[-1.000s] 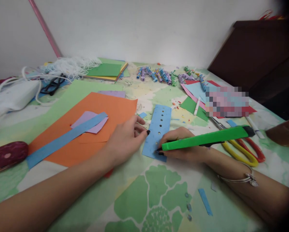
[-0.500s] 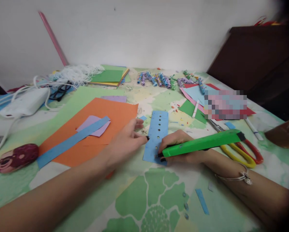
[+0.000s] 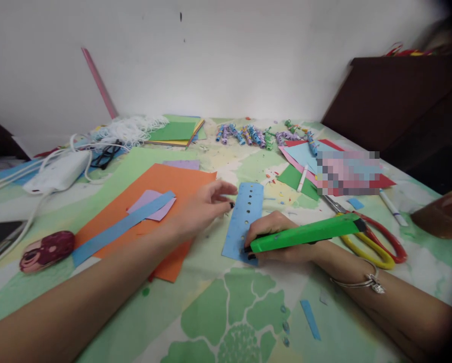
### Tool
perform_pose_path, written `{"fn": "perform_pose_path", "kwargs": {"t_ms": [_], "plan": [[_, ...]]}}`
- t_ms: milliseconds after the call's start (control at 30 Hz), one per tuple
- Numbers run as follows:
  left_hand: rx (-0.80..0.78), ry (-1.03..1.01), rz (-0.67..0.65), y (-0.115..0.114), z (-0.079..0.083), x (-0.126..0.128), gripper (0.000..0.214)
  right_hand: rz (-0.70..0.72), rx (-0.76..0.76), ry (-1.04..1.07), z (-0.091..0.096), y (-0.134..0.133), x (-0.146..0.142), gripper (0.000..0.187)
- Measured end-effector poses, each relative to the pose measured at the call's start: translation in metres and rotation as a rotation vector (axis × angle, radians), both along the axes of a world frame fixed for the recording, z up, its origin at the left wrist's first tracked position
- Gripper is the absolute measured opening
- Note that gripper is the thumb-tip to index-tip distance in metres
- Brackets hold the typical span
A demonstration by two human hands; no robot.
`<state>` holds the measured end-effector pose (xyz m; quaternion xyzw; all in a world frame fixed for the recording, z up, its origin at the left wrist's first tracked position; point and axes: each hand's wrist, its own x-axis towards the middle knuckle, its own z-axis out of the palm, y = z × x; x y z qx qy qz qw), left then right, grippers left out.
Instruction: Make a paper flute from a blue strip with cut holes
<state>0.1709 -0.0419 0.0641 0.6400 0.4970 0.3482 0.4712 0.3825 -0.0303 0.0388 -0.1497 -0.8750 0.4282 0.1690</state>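
A blue paper strip [image 3: 236, 234] with a row of small holes lies on the flowered tablecloth in front of me. My right hand [image 3: 273, 237] is closed around a green utility knife [image 3: 305, 233], its front end down at the strip's near end; the blade is hidden by my fingers. Just left of the strip's edge, my left hand [image 3: 207, 204] hovers with fingers loosely curved and apart, holding nothing. Under that wrist and forearm lies an orange paper sheet [image 3: 161, 179], with a narrow blue strip [image 3: 123, 229] and a purple paper piece [image 3: 160, 207] on it.
Scissors [image 3: 377, 247] with red and yellow handles lie right of my right hand. Curled paper rolls [image 3: 252, 135] line the back, beside a stack of coloured paper [image 3: 175, 132] and white string [image 3: 131, 131]. A white power strip [image 3: 57, 171] sits left. Blue scraps [image 3: 309, 320] lie nearer me.
The view has tilted up slightly. My left hand has moved a little away from me along the strip's side. The knife remains in my right hand at the strip's near end.
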Motion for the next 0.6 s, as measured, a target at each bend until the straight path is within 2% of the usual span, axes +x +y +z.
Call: {"fn": "perform_pose_path", "kwargs": {"t_ms": [67,133,200,300,400,467,533,600], "plan": [[0.160,0.220,-0.045,0.021,0.003,0.002,0.038,0.007,0.000,0.005,0.000,0.000,0.000,0.012],[0.154,0.337,-0.076,0.043,0.006,0.007,0.049,0.004,0.000,0.000,0.001,-0.001,0.000,0.011],[0.080,0.322,-0.114,0.062,0.007,0.014,0.060,-0.007,-0.005,-0.017,0.003,-0.002,-0.001,0.013],[0.027,0.267,-0.156,0.081,0.005,0.022,0.055,-0.027,-0.015,-0.026,0.004,-0.002,-0.001,0.015],[-0.022,0.210,-0.139,0.087,0.002,0.024,0.066,-0.016,-0.027,-0.002,0.002,-0.002,-0.001,0.014],[-0.136,0.061,-0.134,0.084,0.003,0.024,0.071,-0.011,-0.023,0.011,0.002,-0.001,0.000,0.013],[-0.248,-0.109,-0.145,0.076,0.004,0.022,0.060,-0.015,-0.011,0.016,0.001,-0.001,0.000,0.013],[-0.278,-0.115,-0.175,0.063,0.007,0.017,0.042,-0.033,-0.005,0.013,0.001,-0.002,0.001,0.013]]}}
